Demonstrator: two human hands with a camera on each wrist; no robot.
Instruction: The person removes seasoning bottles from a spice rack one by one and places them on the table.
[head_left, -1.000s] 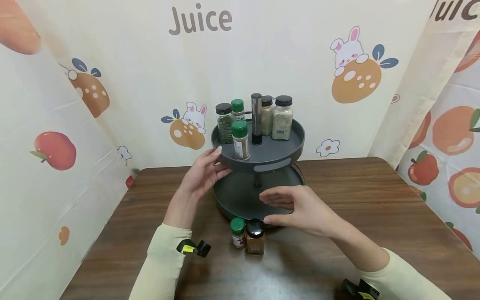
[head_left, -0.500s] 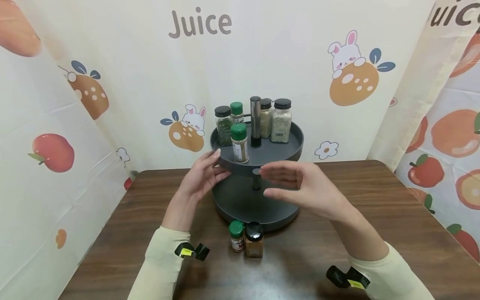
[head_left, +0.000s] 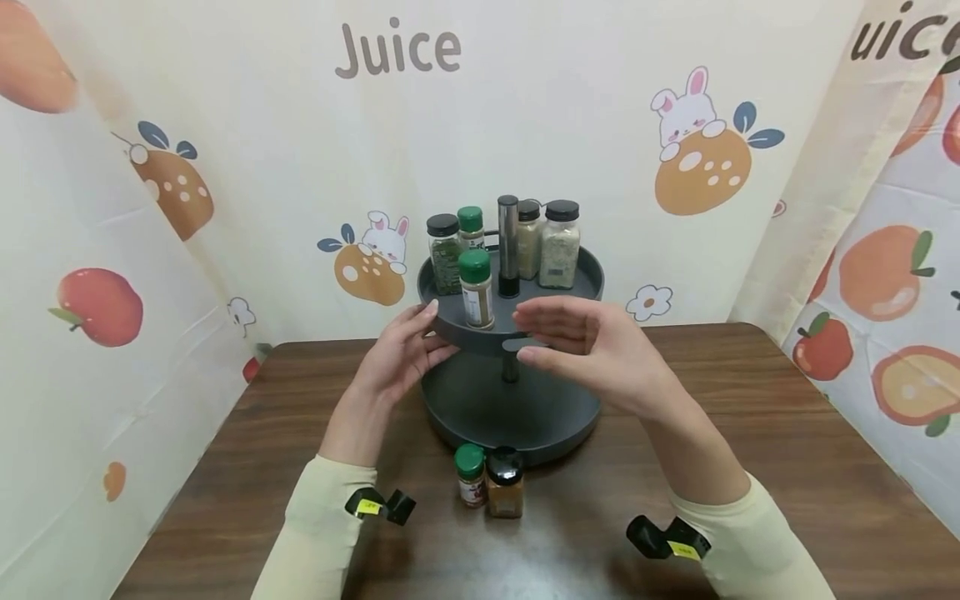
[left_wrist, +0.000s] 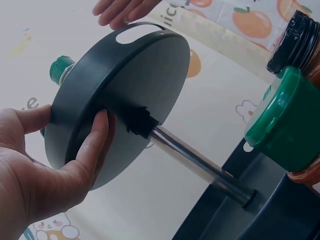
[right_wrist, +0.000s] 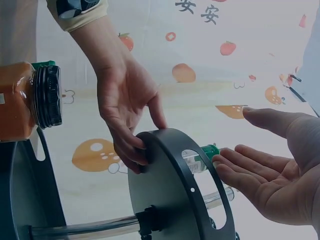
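Observation:
A dark grey two-tier spice rack (head_left: pixel 467 337) stands on the table, with a metal post through its middle. My left hand (head_left: pixel 397 354) holds the left side of the upper tray's rim; in the left wrist view its thumb is at the outer wall and its fingers reach underneath. My right hand (head_left: pixel 600 346) is at the front right of that tray, fingers extended and thumb apart, with nothing between them. A green-capped spice jar (head_left: pixel 477 287) stands nearest the front of the upper tray. Behind it are a black-capped jar of green herbs (head_left: pixel 445 254) and another green-capped jar (head_left: pixel 471 227).
Two black-capped jars of pale seasoning, one larger jar (head_left: pixel 559 246) in front, stand right of the post. Before the bare lower tray (head_left: pixel 502 421), a small green-capped jar (head_left: pixel 470 477) and a black-capped orange-brown jar (head_left: pixel 506 485) sit on the wooden table (head_left: pixel 300 467). A printed curtain surrounds it.
My right hand has risen from in front of the lower tray to the upper tray's front rim. The left hand keeps its place on the rim, and the jars stand as before.

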